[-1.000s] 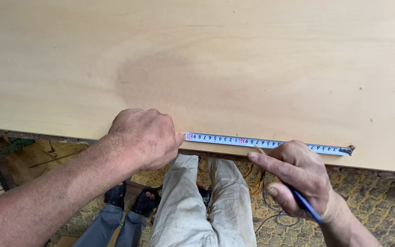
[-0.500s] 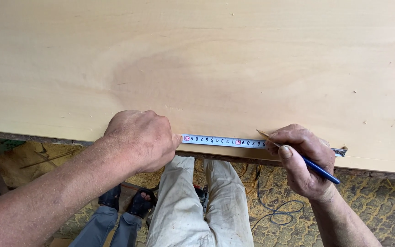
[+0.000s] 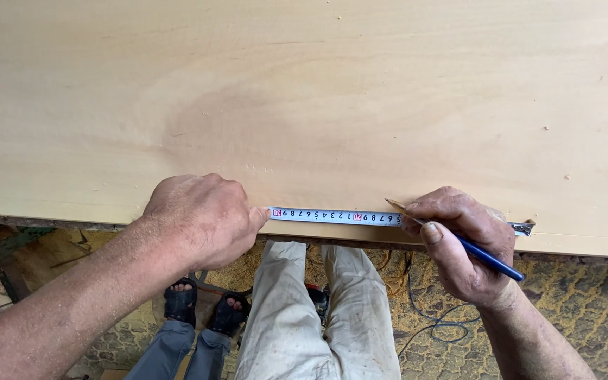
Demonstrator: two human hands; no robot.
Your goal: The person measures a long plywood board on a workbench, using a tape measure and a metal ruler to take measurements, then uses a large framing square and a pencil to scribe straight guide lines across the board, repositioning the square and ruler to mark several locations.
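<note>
Along the near edge: a tape measure (image 3: 336,217) lies flat on the pale plywood sheet (image 3: 304,98), its long axis running left to right, parallel to that edge.
Tape ends: the hooked metal tip (image 3: 522,228) points right, past the right hand; the case end is hidden under the left hand.
Left hand (image 3: 202,218): fingers curled down in a fist over the tape's left end, pressing it to the sheet.
Right hand (image 3: 462,239): fingers pinched on a blue pencil (image 3: 459,239), its sharpened tip (image 3: 390,203) pointing up-left, at the tape's upper edge.
Pencil axis: slanted, blunt end toward lower right.
Hidden: part of the tape is covered by the right hand.
Below: pale trousers (image 3: 318,309), another person's sandalled feet (image 3: 205,309), sawdust floor (image 3: 585,309), a dark cable (image 3: 423,320).
</note>
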